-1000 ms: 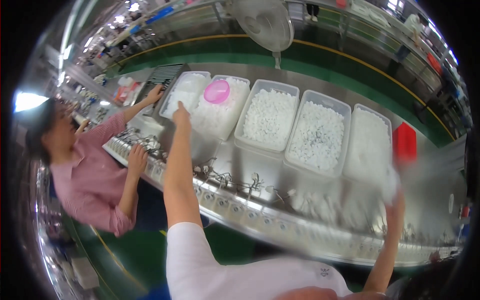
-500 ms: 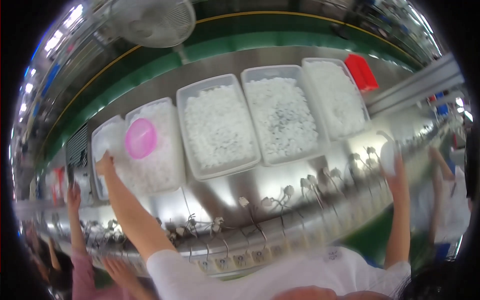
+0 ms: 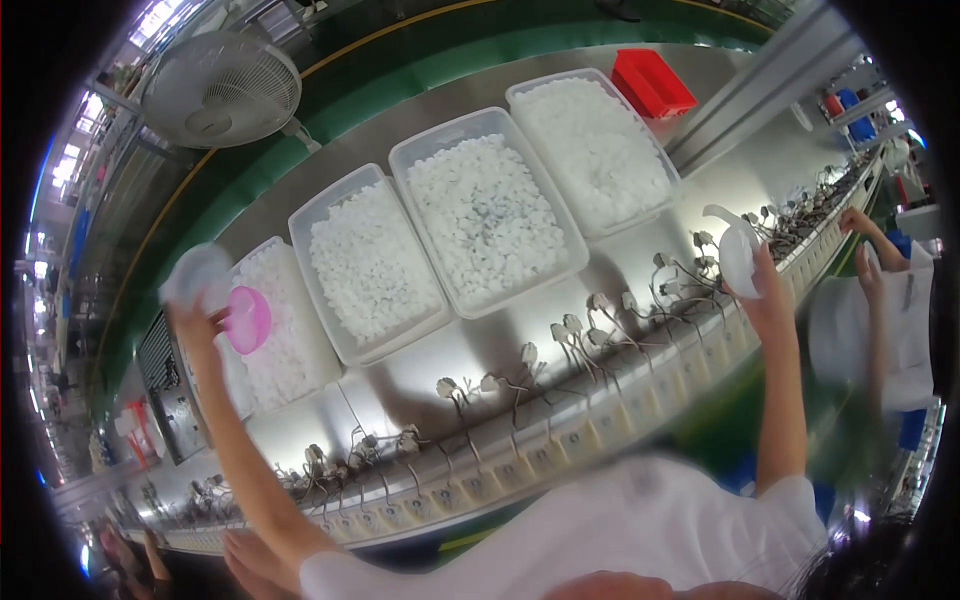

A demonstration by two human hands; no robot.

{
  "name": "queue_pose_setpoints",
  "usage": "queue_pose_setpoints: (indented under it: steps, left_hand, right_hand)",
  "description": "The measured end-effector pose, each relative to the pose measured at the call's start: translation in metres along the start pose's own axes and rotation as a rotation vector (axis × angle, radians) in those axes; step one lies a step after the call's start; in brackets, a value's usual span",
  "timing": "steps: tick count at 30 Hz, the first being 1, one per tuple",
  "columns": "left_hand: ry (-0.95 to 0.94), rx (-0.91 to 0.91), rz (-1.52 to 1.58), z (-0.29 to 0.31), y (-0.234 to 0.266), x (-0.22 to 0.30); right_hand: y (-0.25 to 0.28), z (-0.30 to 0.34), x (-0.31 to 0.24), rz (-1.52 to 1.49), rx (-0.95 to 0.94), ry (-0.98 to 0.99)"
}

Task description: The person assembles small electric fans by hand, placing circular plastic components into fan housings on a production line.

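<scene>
At the left, my left hand [image 3: 198, 325] grips a translucent white bowl [image 3: 200, 272], slightly blurred, above the far-left bins. A pink bowl [image 3: 248, 320] rests right beside that hand, on the white parts in a bin [image 3: 330, 358]. On the right, my right hand [image 3: 768, 295] is closed around a translucent white scoop [image 3: 739, 258] with a curved handle, held above the row of wired plugs [image 3: 668, 262]. What either vessel contains, I cannot tell. My arms are spread wide apart.
Several clear bins [image 3: 447, 312] of small white parts line the metal table. Beyond them are a red bin [image 3: 650, 82] and a fan [image 3: 222, 90]. Wired plugs run along beige fixtures [image 3: 478, 485] at the near edge. Other people's hands show at right [image 3: 872, 262] and lower left [image 3: 250, 562].
My left hand has risen out of the far-left bin and now shows the translucent bowl. The view has tilted and swung. My right hand still holds the scoop.
</scene>
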State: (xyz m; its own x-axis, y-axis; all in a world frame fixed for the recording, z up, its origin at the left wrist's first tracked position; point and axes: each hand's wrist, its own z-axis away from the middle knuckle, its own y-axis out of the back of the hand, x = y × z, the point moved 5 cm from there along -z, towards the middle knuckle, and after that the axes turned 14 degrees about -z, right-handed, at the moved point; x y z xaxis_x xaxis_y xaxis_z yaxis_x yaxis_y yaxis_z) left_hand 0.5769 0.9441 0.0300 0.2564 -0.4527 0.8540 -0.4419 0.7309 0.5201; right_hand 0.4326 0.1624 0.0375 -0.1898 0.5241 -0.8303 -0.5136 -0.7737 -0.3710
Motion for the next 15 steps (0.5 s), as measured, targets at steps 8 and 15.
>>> queue_pose_setpoints:
  steps: [8, 15]
  left_hand:
    - [-0.667, -0.257, -0.807, 0.156, -0.321, 0.055]
    - [-0.711, -0.163, -1.094, 0.192, -0.384, 0.095]
  right_hand:
    - [0.031, 0.000, -0.012, -0.195, -0.046, -0.076]
    - [0.095, 0.013, -0.046, -0.216, -0.083, -0.038]
